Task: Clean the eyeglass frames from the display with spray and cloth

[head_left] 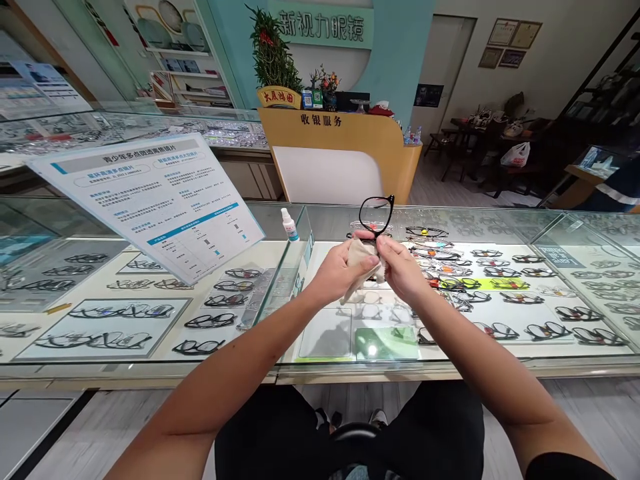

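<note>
A pair of black-framed eyeglasses (377,215) is held up in front of me over the glass counter, one lens rising above my hands. My left hand (337,270) is closed around a beige cleaning cloth (359,267), with the lower part of the glasses partly hidden behind the cloth and fingers. With its fingers closed, my right hand (400,265) grips the frame from the right, close against the cloth. To the left of my hands, a small white spray bottle (289,225) with a blue base stands upright on the counter.
Rows of eyeglasses (500,272) lie inside the glass display counter (330,370). A printed information sheet (155,200) rises at the left. Beyond stands a wooden cashier desk (400,160) with a plant (273,53) on it.
</note>
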Tool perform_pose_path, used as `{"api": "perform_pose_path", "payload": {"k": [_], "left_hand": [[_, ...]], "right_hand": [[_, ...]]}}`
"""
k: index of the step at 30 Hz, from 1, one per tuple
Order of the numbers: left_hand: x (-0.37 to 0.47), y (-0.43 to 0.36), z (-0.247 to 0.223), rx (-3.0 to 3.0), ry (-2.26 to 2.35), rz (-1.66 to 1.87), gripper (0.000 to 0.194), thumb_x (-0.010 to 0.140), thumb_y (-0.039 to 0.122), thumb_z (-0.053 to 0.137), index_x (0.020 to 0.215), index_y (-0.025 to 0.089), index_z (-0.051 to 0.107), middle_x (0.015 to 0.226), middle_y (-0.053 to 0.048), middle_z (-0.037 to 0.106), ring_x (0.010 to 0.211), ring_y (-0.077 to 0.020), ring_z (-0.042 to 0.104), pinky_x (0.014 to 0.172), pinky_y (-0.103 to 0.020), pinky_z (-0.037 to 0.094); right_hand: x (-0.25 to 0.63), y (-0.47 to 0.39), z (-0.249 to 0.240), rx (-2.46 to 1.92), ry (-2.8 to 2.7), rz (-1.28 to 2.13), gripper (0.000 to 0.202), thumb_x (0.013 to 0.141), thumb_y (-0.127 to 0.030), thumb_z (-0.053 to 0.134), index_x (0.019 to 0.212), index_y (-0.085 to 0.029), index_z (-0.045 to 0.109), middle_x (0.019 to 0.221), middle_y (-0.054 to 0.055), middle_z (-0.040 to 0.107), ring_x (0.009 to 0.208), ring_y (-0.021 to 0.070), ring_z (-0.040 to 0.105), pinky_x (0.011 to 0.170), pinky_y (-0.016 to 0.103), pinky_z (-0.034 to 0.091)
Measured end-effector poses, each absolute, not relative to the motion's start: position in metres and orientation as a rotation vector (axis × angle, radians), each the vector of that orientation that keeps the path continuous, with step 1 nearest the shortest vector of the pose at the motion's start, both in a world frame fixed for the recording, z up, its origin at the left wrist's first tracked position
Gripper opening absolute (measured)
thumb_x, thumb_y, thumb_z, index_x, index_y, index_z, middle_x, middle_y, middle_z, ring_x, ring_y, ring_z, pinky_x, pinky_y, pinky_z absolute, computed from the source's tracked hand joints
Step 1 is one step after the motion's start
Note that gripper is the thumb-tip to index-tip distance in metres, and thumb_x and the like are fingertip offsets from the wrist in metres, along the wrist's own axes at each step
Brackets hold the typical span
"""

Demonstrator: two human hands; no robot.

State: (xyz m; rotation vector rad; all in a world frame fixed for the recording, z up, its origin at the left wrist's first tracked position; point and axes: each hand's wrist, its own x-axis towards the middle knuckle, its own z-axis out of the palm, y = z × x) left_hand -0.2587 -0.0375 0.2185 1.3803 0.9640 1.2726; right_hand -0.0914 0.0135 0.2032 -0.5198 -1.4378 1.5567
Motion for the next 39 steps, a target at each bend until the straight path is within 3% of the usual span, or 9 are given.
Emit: {"api": "perform_pose_path", "payload": {"k": [7,13,17,21,24,28,31,35,39], "left_hand": [[-0.258,-0.032,0.213,1.357,0.935,1.414,0.072,0.092,0.087,0.074,0.115,0.019,0.070,0.073,0.002,0.064,0.066,-0.0156,0.060,0.065,-0.029,0.054],[-0.263,-0.039,0.223,1.440,0.866,1.248,0.073,0.093,0.069,0.087,0.142,0.020,0.063,0.095,-0.001,0.072,0.076,-0.0155,0.065,0.069,-0.027,0.056],[-0.256,-0.040,0.220,1.427,0.905,1.374,0.067,0.085,0.058,0.096,0.130,0.020,0.066,0.090,0.000,0.071,0.074,-0.0146,0.064,0.068,-0.025,0.054],[-0.256,-0.036,0.217,1.426,1.011,1.524,0.057,0.097,0.075,0.077,0.111,0.020,0.072,0.075,0.002,0.061,0.067,-0.0147,0.058,0.064,-0.027,0.050],[-0.264,-0.035,0.221,1.516,0.968,1.458,0.064,0.102,0.082,0.064,0.114,0.019,0.074,0.075,0.000,0.063,0.069,-0.0169,0.060,0.067,-0.029,0.053],[-0.274,-0.038,0.229,1.662,0.887,1.263,0.060,0.101,0.075,0.073,0.127,0.020,0.070,0.100,-0.006,0.074,0.091,-0.0201,0.069,0.083,-0.031,0.059],[-0.271,-0.039,0.228,1.627,0.862,1.224,0.063,0.095,0.065,0.085,0.135,0.020,0.064,0.108,-0.007,0.075,0.090,-0.0197,0.070,0.078,-0.029,0.058],[-0.260,-0.037,0.218,1.488,0.883,1.412,0.062,0.087,0.064,0.093,0.121,0.020,0.067,0.094,-0.002,0.072,0.078,-0.0163,0.067,0.072,-0.028,0.056],[-0.257,-0.035,0.213,1.459,1.001,1.546,0.058,0.095,0.076,0.080,0.106,0.020,0.071,0.077,0.001,0.064,0.067,-0.0147,0.061,0.065,-0.027,0.052]], "right_hand": [[-0.094,0.013,0.201,-0.484,-1.456,1.516,0.061,0.090,-0.079,0.084,0.073,-0.024,0.063,0.082,0.000,0.053,0.071,0.0162,0.044,0.063,0.032,0.044],[-0.090,0.017,0.207,-0.529,-1.345,1.556,0.062,0.082,-0.078,0.090,0.075,-0.025,0.059,0.075,-0.004,0.037,0.067,0.0150,0.031,0.061,0.030,0.032],[-0.094,0.015,0.203,-0.509,-1.404,1.539,0.062,0.084,-0.081,0.087,0.076,-0.025,0.062,0.079,-0.002,0.045,0.074,0.0172,0.040,0.069,0.032,0.040],[-0.095,0.015,0.199,-0.457,-1.520,1.485,0.060,0.091,-0.080,0.081,0.074,-0.024,0.066,0.082,0.000,0.052,0.078,0.0181,0.046,0.074,0.033,0.045],[-0.092,0.016,0.201,-0.480,-1.533,1.445,0.061,0.092,-0.080,0.080,0.072,-0.024,0.065,0.082,0.001,0.054,0.078,0.0187,0.047,0.074,0.034,0.045],[-0.086,0.017,0.206,-0.544,-1.420,1.498,0.059,0.087,-0.079,0.085,0.075,-0.024,0.066,0.075,-0.002,0.045,0.071,0.0164,0.039,0.065,0.031,0.040],[-0.087,0.017,0.207,-0.529,-1.367,1.530,0.061,0.083,-0.079,0.090,0.072,-0.024,0.064,0.072,-0.004,0.039,0.067,0.0150,0.034,0.061,0.030,0.035],[-0.093,0.016,0.201,-0.443,-1.483,1.482,0.061,0.091,-0.079,0.083,0.071,-0.023,0.067,0.078,-0.001,0.050,0.073,0.0169,0.043,0.069,0.032,0.041],[-0.093,0.017,0.198,-0.402,-1.600,1.441,0.061,0.098,-0.077,0.076,0.072,-0.023,0.069,0.080,0.001,0.057,0.081,0.0196,0.051,0.077,0.035,0.045]]}}
